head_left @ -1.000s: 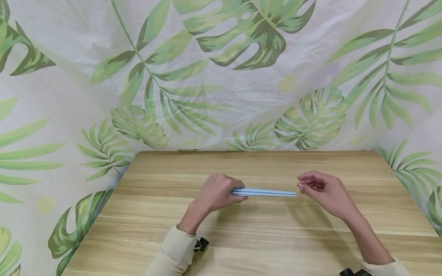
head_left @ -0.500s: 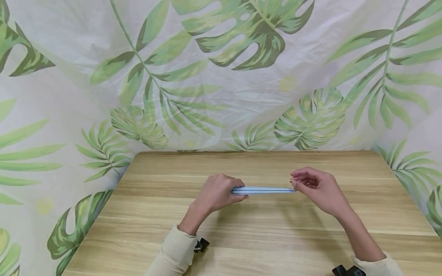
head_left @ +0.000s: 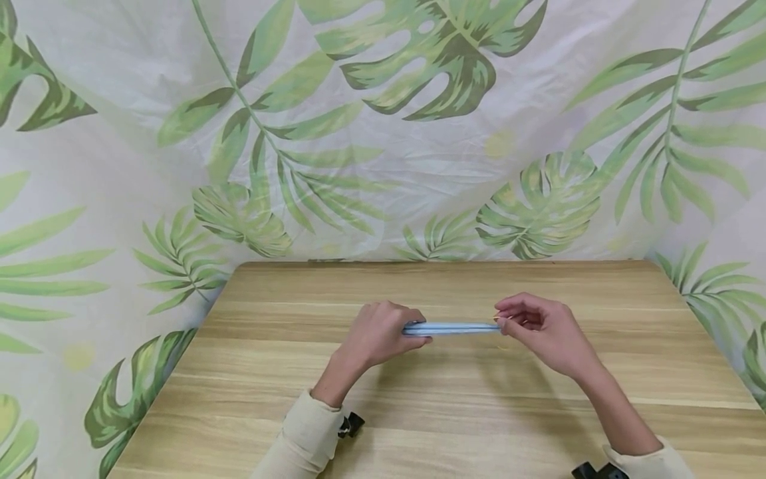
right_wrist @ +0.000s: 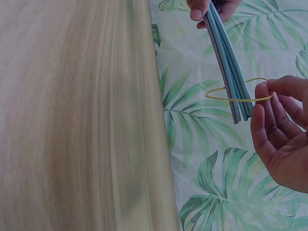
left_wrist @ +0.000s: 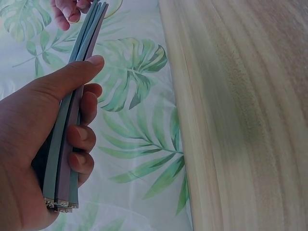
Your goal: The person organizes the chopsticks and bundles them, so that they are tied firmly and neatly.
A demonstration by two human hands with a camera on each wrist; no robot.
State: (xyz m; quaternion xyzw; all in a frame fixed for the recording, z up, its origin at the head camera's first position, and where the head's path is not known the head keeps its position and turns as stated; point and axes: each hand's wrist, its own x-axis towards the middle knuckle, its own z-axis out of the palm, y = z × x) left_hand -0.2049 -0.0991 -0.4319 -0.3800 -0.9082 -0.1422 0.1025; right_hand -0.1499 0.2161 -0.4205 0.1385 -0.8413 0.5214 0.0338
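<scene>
A bundle of several slim blue chopsticks point(head_left: 457, 328) is held level above the table by my left hand point(head_left: 378, 336). In the left wrist view, thumb and curled fingers wrap the chopsticks point(left_wrist: 54, 159) near their thicker, patterned ends; one looks purplish. At the thinner ends, my right hand point(head_left: 547, 336) pinches a yellow rubber band point(right_wrist: 240, 100) between thumb and fingertips. The right wrist view shows that band as a wide, loose loop around the thin tips, pulled toward the right hand. Those fingers are beside the tips; whether they touch them I cannot tell.
Beneath both hands lies a wood-grain table point(head_left: 443, 412), its far edge against a leaf-patterned cloth point(head_left: 419, 166) that hangs behind and along both sides. Black cameras point(head_left: 352, 424) sit at the cuffs of the light sleeves point(head_left: 311, 426).
My right hand has moved left with the rubber band, from just beyond the chopstick tips to beside them, and the loop now surrounds the tips. My left hand has stayed nearly still.
</scene>
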